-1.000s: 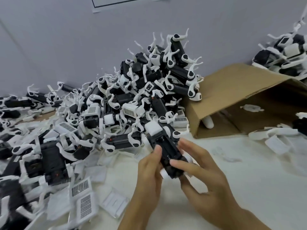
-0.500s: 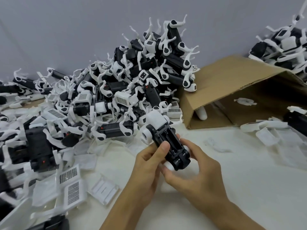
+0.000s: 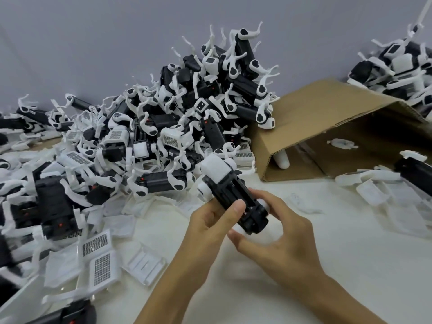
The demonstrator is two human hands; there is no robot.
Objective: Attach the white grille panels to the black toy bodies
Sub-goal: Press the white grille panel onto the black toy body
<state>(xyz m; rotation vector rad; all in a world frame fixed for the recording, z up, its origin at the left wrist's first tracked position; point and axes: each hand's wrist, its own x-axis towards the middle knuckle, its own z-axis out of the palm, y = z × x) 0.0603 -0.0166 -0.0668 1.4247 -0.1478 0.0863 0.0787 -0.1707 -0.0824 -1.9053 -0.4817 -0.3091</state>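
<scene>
Both hands hold one black toy body (image 3: pixel 233 197) above the white bench (image 3: pixel 339 265). Its long axis runs from near right to far left, white head end away. The left hand (image 3: pixel 210 228) grips it, thumb on top; right hand (image 3: pixel 275 232) fingers curl around its near end. Grille panels (image 3: pixel 98 256) lie left, below a toy pile (image 3: pixel 187 118) against the grey wall (image 3: pixel 93 43).

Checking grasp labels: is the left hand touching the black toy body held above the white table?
Touching. The head view shows the left hand with its thumb pressed on top of the black toy body.
</scene>
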